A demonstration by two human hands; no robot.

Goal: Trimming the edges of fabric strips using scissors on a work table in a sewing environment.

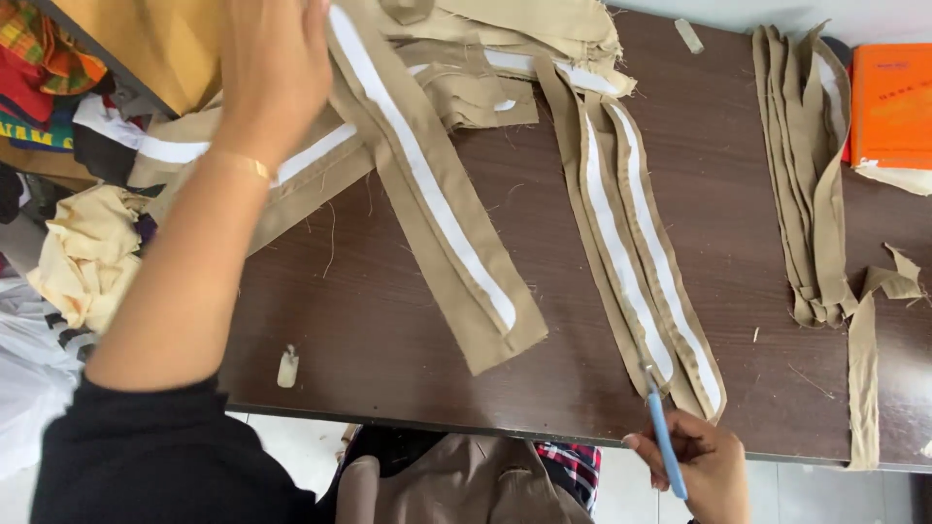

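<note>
My left hand (277, 63) reaches to the far left of the dark wooden table (379, 330) and presses flat on a tan fabric strip with a white band (427, 194), fingers together. That strip runs diagonally toward the table's middle. My right hand (694, 466) sits at the near edge, closed on blue-handled scissors (665, 437). The scissor tip points at the near end of a pair of tan strips with white bands (636, 252).
A stack of plain tan strips (806, 165) lies at the right, with a loose strip (862, 369) hanging over the edge. An orange box (893, 102) stands far right. Heaped cloth (87, 252) fills the left side. A small white piece of chalk (287, 367) rests near the front edge.
</note>
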